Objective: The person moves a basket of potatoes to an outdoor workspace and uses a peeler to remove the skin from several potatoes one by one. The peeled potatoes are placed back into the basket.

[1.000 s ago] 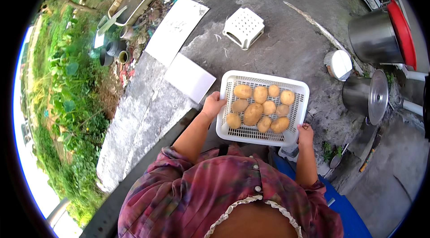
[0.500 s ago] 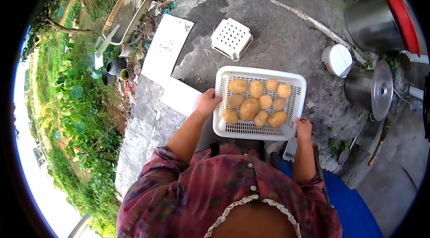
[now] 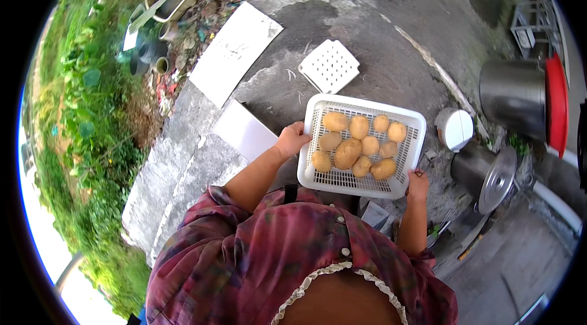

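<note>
Between my two hands I carry a white plastic basket (image 3: 373, 103) with slotted sides and bottom. Several brown potatoes (image 3: 348, 153) lie in it in rough rows, one larger than the others. My left hand (image 3: 292, 140) is closed on the basket's left rim, thumb toward the inside. At the lower right corner my right hand (image 3: 418, 183) grips the rim, its fingers partly hidden under it. The basket tilts slightly down to the right and is held in front of my body, above the concrete.
A white perforated stool (image 3: 330, 67) stands just beyond the basket. Pale flat boards (image 3: 235, 53) lie to the left. On the right are a steel pot (image 3: 512, 99) with a red basin (image 3: 556, 105), a white bucket (image 3: 455, 129) and a lidded pot (image 3: 496, 179). Plants (image 3: 79, 141) border the left.
My view has turned, so the stool, boards and pots appear shifted and rotated. The basket stays in both hands, now a little further right in view and tilted more.
</note>
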The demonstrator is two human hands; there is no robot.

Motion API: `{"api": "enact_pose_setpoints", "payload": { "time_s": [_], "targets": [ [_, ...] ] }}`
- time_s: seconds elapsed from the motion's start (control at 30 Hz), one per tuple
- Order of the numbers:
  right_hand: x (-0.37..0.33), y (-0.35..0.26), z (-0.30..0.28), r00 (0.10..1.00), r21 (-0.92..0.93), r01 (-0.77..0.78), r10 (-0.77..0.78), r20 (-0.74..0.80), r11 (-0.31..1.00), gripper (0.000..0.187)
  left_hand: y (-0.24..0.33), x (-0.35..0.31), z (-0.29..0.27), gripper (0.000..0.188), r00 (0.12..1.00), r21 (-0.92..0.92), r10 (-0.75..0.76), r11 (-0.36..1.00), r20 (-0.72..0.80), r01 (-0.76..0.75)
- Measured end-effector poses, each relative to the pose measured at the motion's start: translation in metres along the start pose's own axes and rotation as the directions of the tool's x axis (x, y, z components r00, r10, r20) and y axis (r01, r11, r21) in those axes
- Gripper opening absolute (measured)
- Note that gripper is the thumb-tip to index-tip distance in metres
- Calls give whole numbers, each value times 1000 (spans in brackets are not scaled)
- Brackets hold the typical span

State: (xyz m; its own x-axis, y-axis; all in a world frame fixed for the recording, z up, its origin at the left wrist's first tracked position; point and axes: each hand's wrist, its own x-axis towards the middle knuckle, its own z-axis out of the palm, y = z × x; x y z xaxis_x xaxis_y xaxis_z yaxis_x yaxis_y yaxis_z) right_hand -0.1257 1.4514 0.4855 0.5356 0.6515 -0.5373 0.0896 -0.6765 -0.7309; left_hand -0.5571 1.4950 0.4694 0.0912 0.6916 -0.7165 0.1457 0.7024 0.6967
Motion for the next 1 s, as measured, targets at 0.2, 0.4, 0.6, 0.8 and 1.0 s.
{"api": "enact_pose_setpoints", "payload": {
  "time_s": [0.2, 0.4, 0.6, 0.8, 1.0],
  "targets": [
    [30, -91, 118, 960, -112, 49, -15, 280, 992, 23, 5, -4, -76, 18, 964, -246, -48, 969, -263, -19],
    [66, -158, 243, 834, -217, 237, -83, 545, 947, 21, -22, -22, -119, 15, 840, -362, -139, 929, -525, -73],
    [69, -222, 358, 617, -282, 501, -110, 779, 818, 21, -54, -51, -109, 14, 765, -627, -301, 761, -570, -168],
    [23, -242, 437, 485, -303, 724, -144, 863, 620, 20, -99, -70, -76, 13, 699, -763, -401, 557, -593, -327],
    [-56, -218, 501, 367, -314, 800, -2, 930, 511, 27, -157, -101, -67, 11, 627, -812, -518, 405, -582, -419]
  ]
}}
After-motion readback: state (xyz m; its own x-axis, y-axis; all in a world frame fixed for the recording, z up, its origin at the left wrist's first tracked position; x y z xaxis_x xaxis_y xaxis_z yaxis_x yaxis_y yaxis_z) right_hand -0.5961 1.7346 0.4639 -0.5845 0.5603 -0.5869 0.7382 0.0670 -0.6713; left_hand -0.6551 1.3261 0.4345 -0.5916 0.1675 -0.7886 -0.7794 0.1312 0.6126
